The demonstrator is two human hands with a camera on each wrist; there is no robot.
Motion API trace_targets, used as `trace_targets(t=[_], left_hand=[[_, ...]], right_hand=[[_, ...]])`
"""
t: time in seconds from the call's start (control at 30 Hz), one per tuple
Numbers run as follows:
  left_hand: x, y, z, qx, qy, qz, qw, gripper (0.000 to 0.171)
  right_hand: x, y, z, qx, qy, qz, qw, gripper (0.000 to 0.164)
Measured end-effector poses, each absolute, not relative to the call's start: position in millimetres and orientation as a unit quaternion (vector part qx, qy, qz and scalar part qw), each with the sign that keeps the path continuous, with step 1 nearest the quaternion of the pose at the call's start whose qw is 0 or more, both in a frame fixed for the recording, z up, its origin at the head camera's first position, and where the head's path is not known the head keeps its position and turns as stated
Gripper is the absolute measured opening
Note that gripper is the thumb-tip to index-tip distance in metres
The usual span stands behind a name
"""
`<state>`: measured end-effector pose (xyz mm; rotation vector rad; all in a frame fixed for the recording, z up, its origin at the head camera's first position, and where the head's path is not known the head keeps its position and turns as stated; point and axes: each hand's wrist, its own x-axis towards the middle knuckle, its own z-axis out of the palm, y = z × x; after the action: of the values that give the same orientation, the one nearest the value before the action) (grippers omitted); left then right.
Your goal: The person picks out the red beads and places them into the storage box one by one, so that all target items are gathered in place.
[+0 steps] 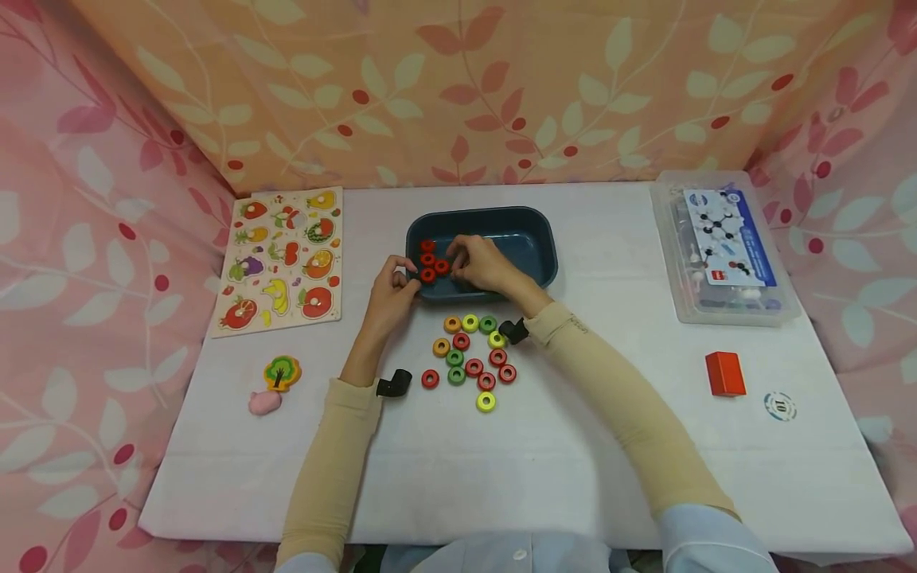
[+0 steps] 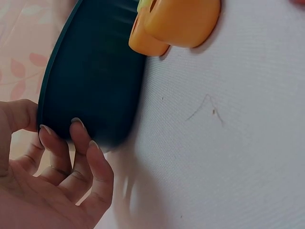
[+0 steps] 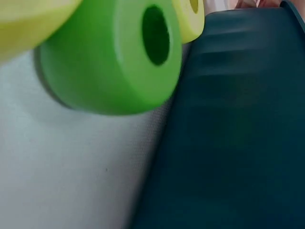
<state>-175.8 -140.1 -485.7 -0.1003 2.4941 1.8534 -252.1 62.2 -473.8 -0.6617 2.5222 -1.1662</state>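
A dark blue rectangular tray stands at the back middle of the table. At its front left corner my left hand grips the rim, the thumb and fingers on either side of the wall in the left wrist view. Several red rings lie in the tray's left end. Over the inside of the tray, just right of these rings, my right hand reaches down with bent fingers; I cannot tell whether it holds a ring. In front of the tray lie several loose rings, among them a green ring and an orange ring.
A fruit puzzle board lies at the back left, with a tree piece and a pink piece in front. On the right are a clear plastic box, a red block and a round chip.
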Motion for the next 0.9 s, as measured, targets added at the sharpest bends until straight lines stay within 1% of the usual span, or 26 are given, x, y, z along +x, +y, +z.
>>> trace_targets(t=[0.07, 0.23, 0.37, 0.5, 0.57, 0.7, 0.9], left_hand=[[-175.9, -140.0, -485.5, -0.031, 0.802, 0.596, 0.015, 0.023], [-175.7, -139.6, -485.0, -0.034, 0.799, 0.6, 0.017, 0.023], [-175.3, -139.2, -484.2, -0.038, 0.799, 0.6, 0.022, 0.022], [-175.5, -138.8, -484.3, -0.038, 0.801, 0.597, 0.022, 0.022], [-175.6, -138.6, -484.2, -0.038, 0.802, 0.596, 0.02, 0.022], [-175.4, -138.5, -484.6, -0.039, 0.804, 0.594, 0.017, 0.022], [-175.4, -138.6, -484.1, -0.038, 0.801, 0.597, 0.017, 0.022]], right_hand=[[-251.6, 63.1, -472.5, -0.228, 0.87, -0.415, 0.138, 0.031], [-247.5, 70.7, -460.1, -0.241, 0.863, -0.427, 0.125, 0.029], [-239.6, 77.1, -442.9, -0.271, 0.855, -0.423, 0.13, 0.028], [-224.2, 81.3, -424.7, -0.313, 0.838, -0.424, 0.141, 0.026], [-215.5, 82.2, -417.3, -0.33, 0.825, -0.431, 0.156, 0.024], [-201.7, 83.5, -412.0, -0.349, 0.801, -0.439, 0.212, 0.022], [-189.6, 85.8, -429.1, -0.368, 0.779, -0.418, 0.288, 0.025]])
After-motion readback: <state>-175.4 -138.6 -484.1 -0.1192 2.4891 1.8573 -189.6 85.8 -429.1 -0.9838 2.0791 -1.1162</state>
